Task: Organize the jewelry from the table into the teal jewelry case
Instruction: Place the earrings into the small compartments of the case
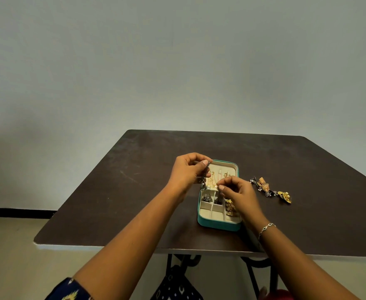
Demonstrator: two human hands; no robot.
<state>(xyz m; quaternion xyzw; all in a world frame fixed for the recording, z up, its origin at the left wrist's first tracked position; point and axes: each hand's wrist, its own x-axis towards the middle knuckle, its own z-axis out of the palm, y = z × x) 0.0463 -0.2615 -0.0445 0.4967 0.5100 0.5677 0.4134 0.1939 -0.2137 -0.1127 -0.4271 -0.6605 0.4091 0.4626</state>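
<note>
Chain, dark silver (204, 183), runs up-and-down mid-frame above the open teal jewelry case (219, 225); my left hand (188, 172) pinches its top, right hand (238, 191) its bottom.

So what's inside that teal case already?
The teal case holds dark pieces in its far compartments, gold rings at right, chains in the lid. The right hand hides part.

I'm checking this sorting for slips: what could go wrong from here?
The dark chain pinched by the left hand and right hand hangs over gold pieces in the teal case lid, so it may tangle. The loose jewelry lies near the right forearm, which might sweep it.
</note>
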